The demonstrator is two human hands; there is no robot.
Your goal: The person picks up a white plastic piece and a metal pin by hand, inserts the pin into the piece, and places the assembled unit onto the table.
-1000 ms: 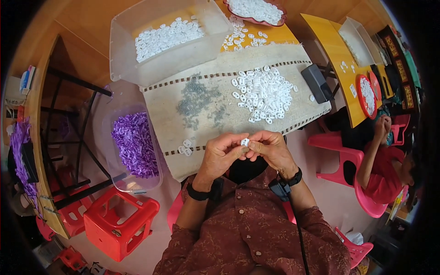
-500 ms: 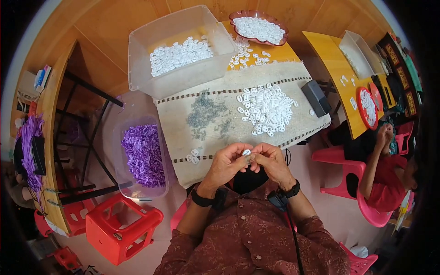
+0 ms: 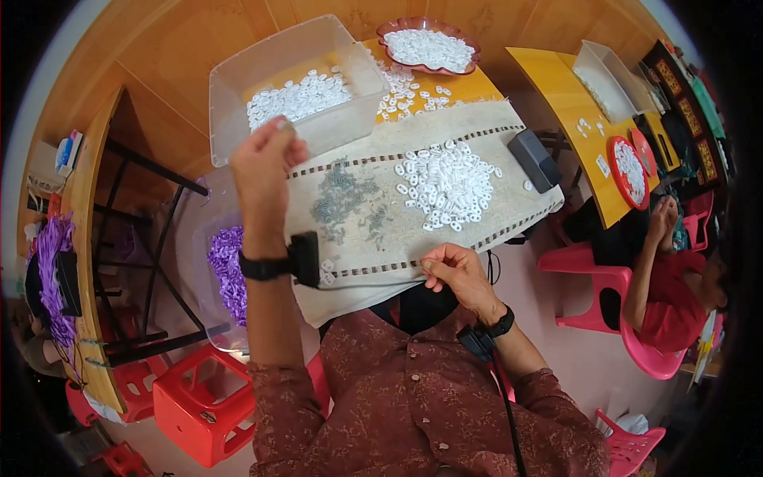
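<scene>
My left hand (image 3: 266, 163) is raised over the near rim of a clear plastic bin (image 3: 230, 95) that holds several small white pieces (image 3: 298, 97). Its fingertips pinch a small pale piece (image 3: 283, 125). My right hand (image 3: 453, 272) rests low at the front edge of the beige cloth (image 3: 485, 131), fingers curled together with nothing seen in them. On the cloth lie a heap of white ring-like pieces (image 3: 449, 187) and a scatter of small grey metal parts (image 3: 346, 203). Both wrists wear black bands.
A scalloped brown dish (image 3: 465, 41) of white pieces stands at the back, and a black box (image 3: 536, 159) sits at the cloth's right end. A clear tub of purple pieces (image 3: 226, 262) and a red stool (image 3: 203, 397) are on the left. Another person in red (image 3: 675, 274) sits at the yellow table (image 3: 556, 87).
My hands were together in front of me on a small white piece. The left hand has since lifted away up to the clear bin, while the right hand stayed low by the cloth's edge.
</scene>
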